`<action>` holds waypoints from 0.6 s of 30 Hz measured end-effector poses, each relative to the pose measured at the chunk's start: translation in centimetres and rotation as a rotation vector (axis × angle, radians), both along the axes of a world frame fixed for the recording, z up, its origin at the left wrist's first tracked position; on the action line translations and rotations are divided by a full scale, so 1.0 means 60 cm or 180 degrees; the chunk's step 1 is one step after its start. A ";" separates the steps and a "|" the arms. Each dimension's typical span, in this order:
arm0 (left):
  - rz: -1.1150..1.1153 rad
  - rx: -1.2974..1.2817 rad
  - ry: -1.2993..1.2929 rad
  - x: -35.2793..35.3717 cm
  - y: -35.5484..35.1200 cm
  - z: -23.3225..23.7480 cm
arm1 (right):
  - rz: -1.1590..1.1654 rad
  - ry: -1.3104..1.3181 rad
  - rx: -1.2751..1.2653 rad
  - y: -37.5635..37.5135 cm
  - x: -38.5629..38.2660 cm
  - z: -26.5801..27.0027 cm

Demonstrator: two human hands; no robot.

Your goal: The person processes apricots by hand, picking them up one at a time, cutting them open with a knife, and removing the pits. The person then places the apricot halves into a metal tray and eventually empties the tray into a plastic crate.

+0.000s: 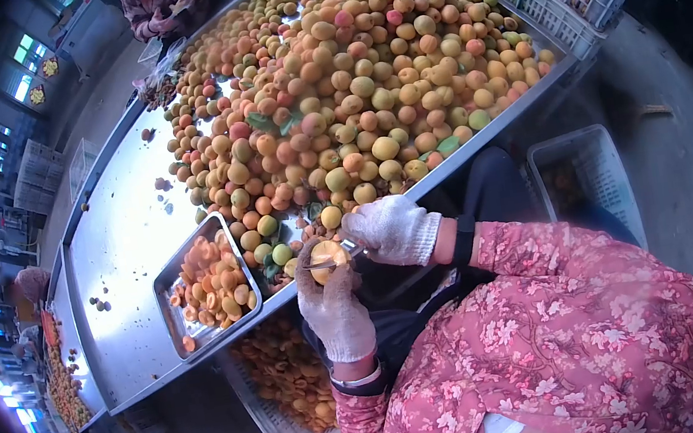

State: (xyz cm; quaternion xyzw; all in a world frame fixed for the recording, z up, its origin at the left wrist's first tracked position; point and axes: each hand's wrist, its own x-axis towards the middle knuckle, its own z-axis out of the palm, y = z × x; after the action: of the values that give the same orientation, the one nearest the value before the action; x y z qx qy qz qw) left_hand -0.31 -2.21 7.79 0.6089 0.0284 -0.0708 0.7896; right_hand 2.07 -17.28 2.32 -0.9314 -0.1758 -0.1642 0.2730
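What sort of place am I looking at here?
Probably a fruit-processing workshop: a long metal table heaped with apricot-like fruit, a metal tray of cut pieces, and plastic crates around the table.

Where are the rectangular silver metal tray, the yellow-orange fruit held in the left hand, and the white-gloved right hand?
Metal tray [243,262], head view: right-hand rim.
Held fruit [328,252], head view: visible middle.
White-gloved right hand [395,229], head view: middle of the glove.

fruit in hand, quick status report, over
Left grip: closed on fruit. Right grip: holding knife at the fruit. Fruit heap alongside, nothing visibly blocking.
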 end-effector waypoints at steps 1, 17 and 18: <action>-0.0001 0.0001 -0.0002 0.002 0.002 0.002 | -0.0027 -0.0083 -0.0056 0.000 0.003 -0.002; -0.0223 -0.0133 0.0343 0.011 0.012 -0.016 | 0.0396 0.0437 -0.0487 -0.018 0.028 0.003; -0.0155 0.0074 0.0293 0.011 0.012 -0.016 | 0.0372 0.0478 -0.0514 -0.017 0.028 0.003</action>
State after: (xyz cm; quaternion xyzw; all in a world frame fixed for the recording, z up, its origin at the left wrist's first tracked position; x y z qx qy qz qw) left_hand 0.38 -1.47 6.84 0.6146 0.0507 -0.1176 0.7784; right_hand 3.77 -18.28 2.47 -0.9482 -0.2215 -0.0632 0.2187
